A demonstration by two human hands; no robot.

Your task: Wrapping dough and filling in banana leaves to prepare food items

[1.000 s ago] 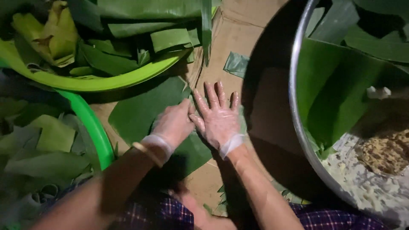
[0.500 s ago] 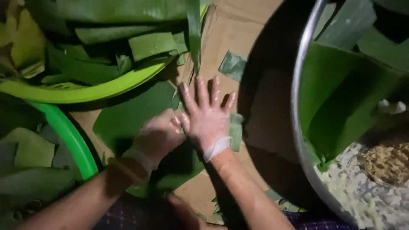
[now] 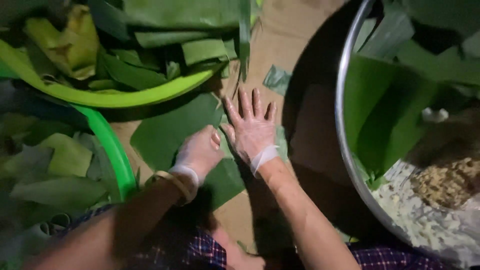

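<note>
A large dark green leaf [image 3: 170, 135] lies flat on brown cardboard [image 3: 295, 45]. My right hand [image 3: 252, 130], in a thin clear glove, presses flat on the leaf's right part with fingers spread. My left hand [image 3: 200, 152], also gloved and with a bangle at the wrist, rests beside it on the leaf with fingers curled down. Neither hand holds anything lifted.
A yellow-green basin [image 3: 125, 95] full of cut leaves sits at the upper left. A green basin [image 3: 117, 160] with more leaves is at the left. A big metal bowl [image 3: 345, 125] at the right holds leaves and a whitish grain mix. A leaf scrap [image 3: 277, 79] lies on the cardboard.
The view has shifted a little between frames. My left hand has drawn slightly back from my right hand; both stay pressed on the leaf.
</note>
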